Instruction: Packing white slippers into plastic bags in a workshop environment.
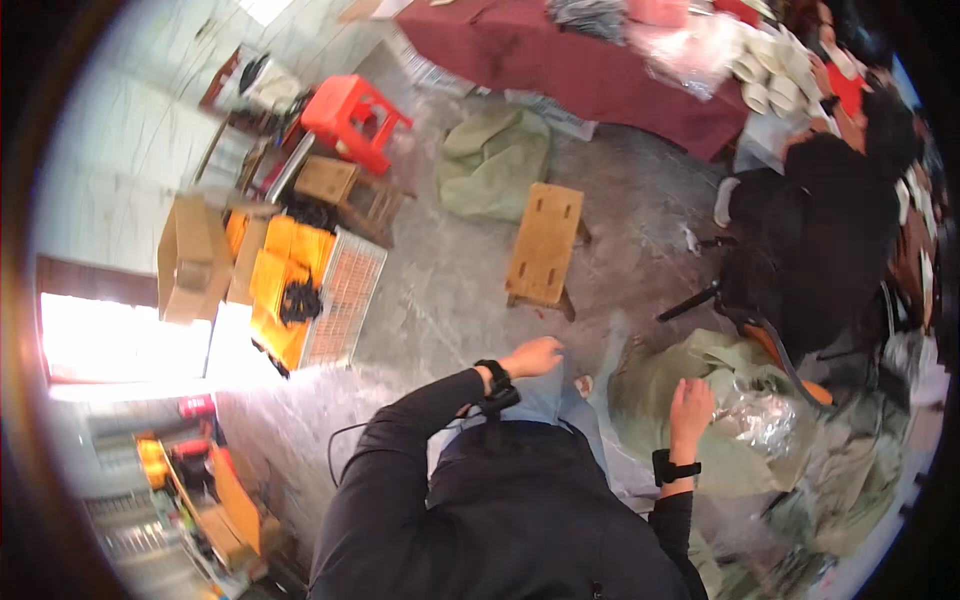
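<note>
My left hand hangs over my lap with its fingers curled in, and nothing shows in it. Beyond it stands a small wooden stool. My right hand is raised with its fingers folded, and I see nothing in it either. Below or behind that hand lies an open green woven sack. Clear plastic-wrapped goods show in the sack's mouth. Each wrist wears a black strap.
At left, a wire basket holds yellow packages beside a cardboard box. A red plastic stool stands behind. Another green sack lies near a maroon-covered table. A person in black sits at right.
</note>
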Available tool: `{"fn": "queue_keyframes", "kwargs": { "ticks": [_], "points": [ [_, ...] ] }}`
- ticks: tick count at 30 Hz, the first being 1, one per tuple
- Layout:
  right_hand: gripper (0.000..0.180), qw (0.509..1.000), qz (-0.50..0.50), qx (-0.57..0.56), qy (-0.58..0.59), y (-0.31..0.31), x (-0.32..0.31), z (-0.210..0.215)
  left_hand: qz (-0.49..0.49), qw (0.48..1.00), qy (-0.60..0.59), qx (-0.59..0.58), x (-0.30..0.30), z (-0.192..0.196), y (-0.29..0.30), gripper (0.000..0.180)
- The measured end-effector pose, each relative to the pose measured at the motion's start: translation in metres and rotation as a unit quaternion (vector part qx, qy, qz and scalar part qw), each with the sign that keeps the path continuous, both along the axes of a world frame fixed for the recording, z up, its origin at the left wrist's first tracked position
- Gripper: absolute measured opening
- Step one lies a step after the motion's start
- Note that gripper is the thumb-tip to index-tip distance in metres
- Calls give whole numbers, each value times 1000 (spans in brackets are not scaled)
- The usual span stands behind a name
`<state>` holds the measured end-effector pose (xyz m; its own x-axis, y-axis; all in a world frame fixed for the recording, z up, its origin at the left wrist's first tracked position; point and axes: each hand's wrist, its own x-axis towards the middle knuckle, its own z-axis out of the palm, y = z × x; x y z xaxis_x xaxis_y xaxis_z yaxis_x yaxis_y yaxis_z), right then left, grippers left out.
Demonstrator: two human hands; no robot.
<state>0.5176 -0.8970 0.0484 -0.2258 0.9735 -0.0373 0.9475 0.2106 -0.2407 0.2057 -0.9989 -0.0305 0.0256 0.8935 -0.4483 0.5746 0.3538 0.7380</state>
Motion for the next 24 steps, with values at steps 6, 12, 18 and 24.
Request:
{"fn": "queue_keyframes", "kwargs": {
  "ticks": [6,12,18,24],
  "points": [
    [19,954,182,-149,187,-6,-145,-45,-34,987,31,-154,-112,7,-92,35],
    [34,885,323,-272,194,-41,-342,-101,160,979,4,-122,-235,-7,-163,36],
    [51,855,312,-371,183,-18,-492,-135,189,967,34,-167,-362,-4,-216,33],
    [49,929,245,-230,153,52,-572,-182,291,935,-12,-203,-450,7,-234,28]
  ]
}}
